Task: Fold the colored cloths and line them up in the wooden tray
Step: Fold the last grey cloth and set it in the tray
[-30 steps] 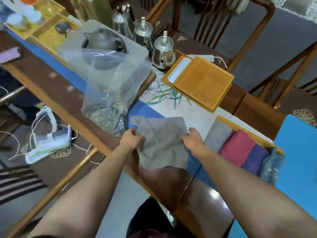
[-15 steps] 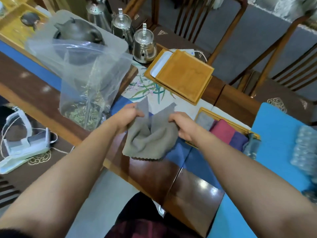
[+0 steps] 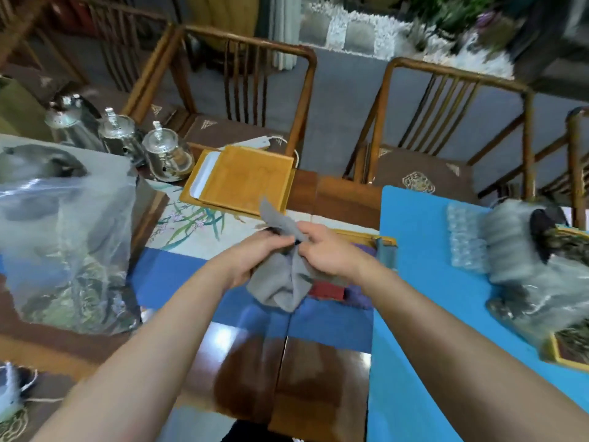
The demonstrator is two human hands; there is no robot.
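Note:
A grey cloth (image 3: 282, 287) hangs doubled over above the table, pinched at its top by both hands. My left hand (image 3: 255, 256) and my right hand (image 3: 325, 250) meet there, almost touching. One corner of the cloth sticks up past the fingers. Behind my right hand lies the wooden tray (image 3: 387, 241), mostly hidden. In it I make out a red cloth (image 3: 326, 290), a purple cloth (image 3: 361, 250) and a teal cloth (image 3: 387, 256) draped over its right end.
A clear plastic bag (image 3: 67, 250) stands at the left over a dark teapot. Three silver pots (image 3: 165, 153) and a yellow wooden board (image 3: 245, 178) sit at the back. A blue mat (image 3: 430, 298) with bubble-wrapped items (image 3: 516, 250) lies right. Two chairs stand beyond the table.
The grey cloth has gone from spread flat to folded in half, as my hands came together and lifted it. The view has swung to the right.

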